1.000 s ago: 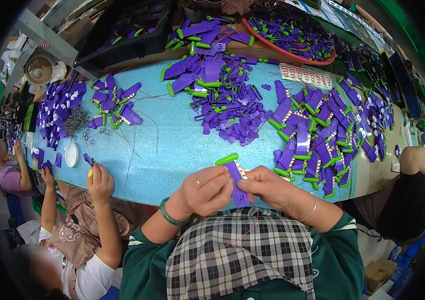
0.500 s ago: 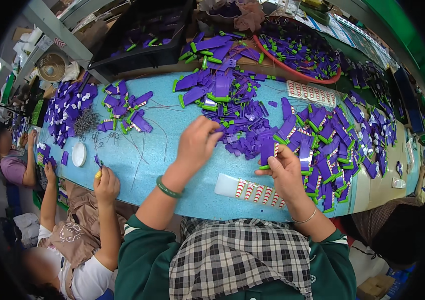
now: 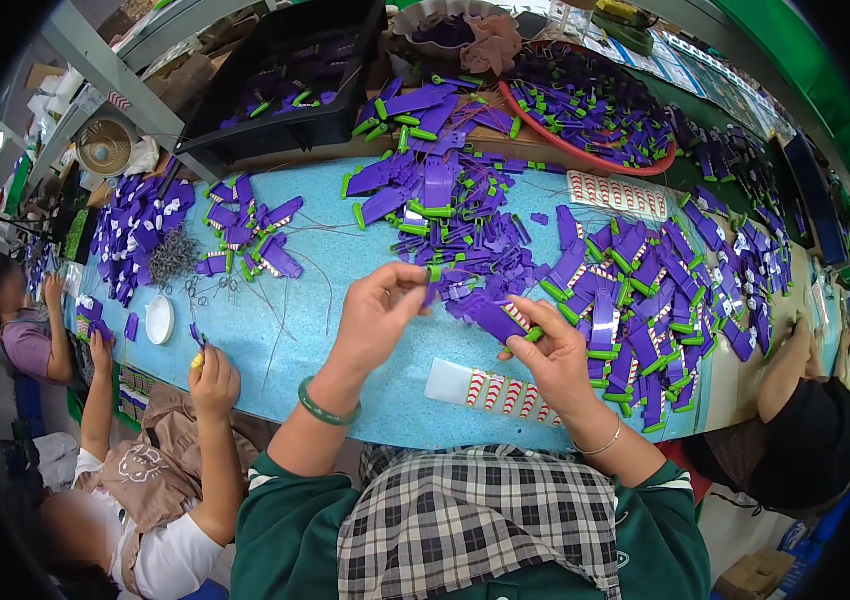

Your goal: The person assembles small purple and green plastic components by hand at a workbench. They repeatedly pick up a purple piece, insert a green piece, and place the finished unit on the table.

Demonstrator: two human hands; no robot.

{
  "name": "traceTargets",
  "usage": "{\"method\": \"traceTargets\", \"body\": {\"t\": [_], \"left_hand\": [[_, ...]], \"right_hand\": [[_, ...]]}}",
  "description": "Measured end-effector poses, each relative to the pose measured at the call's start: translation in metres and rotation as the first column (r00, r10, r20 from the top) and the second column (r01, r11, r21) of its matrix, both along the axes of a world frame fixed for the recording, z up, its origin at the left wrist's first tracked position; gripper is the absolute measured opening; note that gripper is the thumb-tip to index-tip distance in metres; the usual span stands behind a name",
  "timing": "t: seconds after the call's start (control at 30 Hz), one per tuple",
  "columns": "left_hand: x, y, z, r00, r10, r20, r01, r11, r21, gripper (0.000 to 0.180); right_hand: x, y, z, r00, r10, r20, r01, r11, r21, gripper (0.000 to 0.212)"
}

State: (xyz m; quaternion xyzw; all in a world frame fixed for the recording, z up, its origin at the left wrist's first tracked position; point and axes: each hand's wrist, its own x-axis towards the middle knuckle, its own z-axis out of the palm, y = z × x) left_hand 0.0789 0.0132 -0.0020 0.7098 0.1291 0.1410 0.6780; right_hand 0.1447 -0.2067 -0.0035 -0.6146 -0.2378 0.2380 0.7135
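Observation:
My right hand [image 3: 552, 362] is closed on a flat purple plastic piece [image 3: 495, 320] with a green end and a red-and-white striped sticker along one side. It is tilted, its purple end pointing up and left. Between thumb and fingertips, my left hand [image 3: 381, 312] pinches a small purple-and-green part [image 3: 433, 284]. The two pieces are apart. Below them on the blue tabletop [image 3: 345, 235] lies a sheet of striped stickers [image 3: 490, 390], partly bare backing. Just beyond my hands spreads a heap of small purple parts [image 3: 475, 235].
A pile of stickered purple pieces [image 3: 635, 300] lies at right. Farther back stand a red-rimmed basket [image 3: 585, 157] and a black tray [image 3: 280, 140]. At left, a co-worker's hand [image 3: 213, 378] holds a yellow-handled tool near a small white dish [image 3: 159, 320]. Another person [image 3: 810, 440] sits at right.
My left hand has drawn slightly back from the heap, and a small purple-and-green part now shows in its fingers. My right hand has moved a little left, tilting its piece leftward.

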Motion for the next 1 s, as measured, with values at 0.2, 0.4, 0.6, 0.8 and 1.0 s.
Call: {"method": "traceTargets", "body": {"t": [0.2, 0.4, 0.6, 0.8, 1.0], "left_hand": [[-0.03, -0.035, -0.01, 0.999, -0.019, 0.044, 0.038, 0.87, -0.492, 0.013], [-0.041, -0.051, -0.003, 0.999, 0.006, 0.039, 0.008, 0.94, -0.341, 0.017], [-0.059, -0.057, -0.027, 0.962, -0.219, -0.165, 0.138, 0.907, -0.397, 0.019], [-0.055, -0.069, -0.016, 0.922, -0.355, -0.157, 0.236, 0.834, -0.498, 0.018], [-0.051, -0.051, 0.009, 0.912, -0.409, -0.026, 0.381, 0.869, -0.316, 0.014]], "right_hand": [[-0.012, 0.007, -0.006, 0.921, -0.075, 0.383, 0.112, 0.991, -0.074, 0.045], [-0.011, -0.008, 0.0, 0.809, -0.027, 0.587, 0.143, 0.978, -0.152, 0.045], [0.006, -0.033, 0.014, 0.85, 0.414, 0.324, -0.215, 0.836, -0.505, 0.042], [-0.015, -0.027, -0.01, 0.954, 0.291, -0.072, -0.299, 0.939, -0.169, 0.044], [-0.006, -0.025, 0.014, 0.819, 0.54, 0.195, -0.497, 0.837, -0.229, 0.036]]}}
